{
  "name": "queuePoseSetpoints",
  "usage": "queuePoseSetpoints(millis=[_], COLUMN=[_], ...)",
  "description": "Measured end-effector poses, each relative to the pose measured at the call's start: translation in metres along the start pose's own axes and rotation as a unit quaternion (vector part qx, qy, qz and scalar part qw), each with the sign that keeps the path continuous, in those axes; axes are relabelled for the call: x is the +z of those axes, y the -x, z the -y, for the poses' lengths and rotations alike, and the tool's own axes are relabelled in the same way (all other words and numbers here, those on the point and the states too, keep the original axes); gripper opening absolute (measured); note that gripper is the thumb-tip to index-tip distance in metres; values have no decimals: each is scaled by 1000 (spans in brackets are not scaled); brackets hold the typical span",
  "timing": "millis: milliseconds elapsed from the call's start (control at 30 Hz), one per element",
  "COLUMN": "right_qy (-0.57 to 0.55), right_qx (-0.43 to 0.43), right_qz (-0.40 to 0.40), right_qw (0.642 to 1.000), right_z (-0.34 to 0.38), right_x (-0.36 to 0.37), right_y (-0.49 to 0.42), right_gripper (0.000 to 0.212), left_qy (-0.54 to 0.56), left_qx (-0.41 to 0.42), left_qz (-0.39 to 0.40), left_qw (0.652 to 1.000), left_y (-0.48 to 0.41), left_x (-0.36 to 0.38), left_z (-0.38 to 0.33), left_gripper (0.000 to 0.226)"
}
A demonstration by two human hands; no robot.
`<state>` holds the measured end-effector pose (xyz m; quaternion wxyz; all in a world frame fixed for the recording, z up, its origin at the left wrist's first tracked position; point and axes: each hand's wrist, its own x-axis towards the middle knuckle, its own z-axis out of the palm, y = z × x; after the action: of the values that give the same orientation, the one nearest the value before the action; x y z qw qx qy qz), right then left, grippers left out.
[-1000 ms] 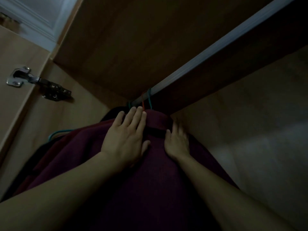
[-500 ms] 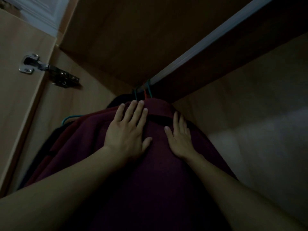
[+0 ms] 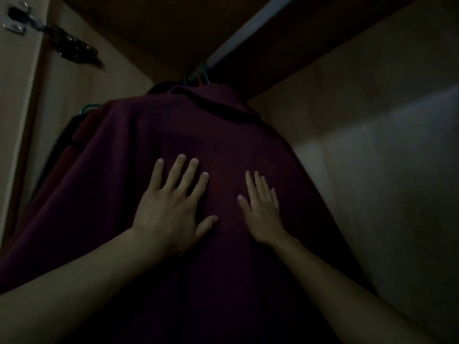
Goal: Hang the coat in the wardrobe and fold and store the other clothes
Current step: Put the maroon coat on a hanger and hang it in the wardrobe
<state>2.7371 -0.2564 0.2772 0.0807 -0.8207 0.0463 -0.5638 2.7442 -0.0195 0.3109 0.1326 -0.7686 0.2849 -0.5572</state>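
Note:
A dark maroon coat (image 3: 154,135) hangs inside the dim wardrobe from the pale rail (image 3: 246,31), with teal and orange hanger hooks (image 3: 202,76) showing above its collar. My left hand (image 3: 171,207) lies flat on the cloth, fingers spread and straight. My right hand (image 3: 262,207) rests flat beside it, fingers straight and together. Neither hand grips the fabric. The coat's lower part is hidden by my forearms and the dark.
Other dark garments and a teal hanger (image 3: 85,109) hang behind the coat on the left. A metal door hinge (image 3: 62,45) sits on the left panel. The wardrobe's back and side walls (image 3: 372,120) close in on the right.
Both hands have slid down the coat from the collar to the upper back, staying flat. The view has tilted, so the collar and hanger hooks now show above the hands.

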Motion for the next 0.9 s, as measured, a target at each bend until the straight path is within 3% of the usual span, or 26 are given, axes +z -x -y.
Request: queuePoseSetpoints(millis=[233,567,900], right_qy=[100,118,103], right_qx=[-5,36,69], right_qz=[49,151,150], right_qw=[994,981,981], right_z=[-22,-42,-21], right_x=[16,7,-49], right_y=[76,194,225], right_gripper=[81,81,68], left_qy=[-32,-3,90], left_qx=[50,74,46], left_qz=[83,159,145], left_qw=[995,985,984], left_y=[65,162,174], left_x=[12,11,-29], left_z=[-40,-68,-77], left_gripper=[99,92,84])
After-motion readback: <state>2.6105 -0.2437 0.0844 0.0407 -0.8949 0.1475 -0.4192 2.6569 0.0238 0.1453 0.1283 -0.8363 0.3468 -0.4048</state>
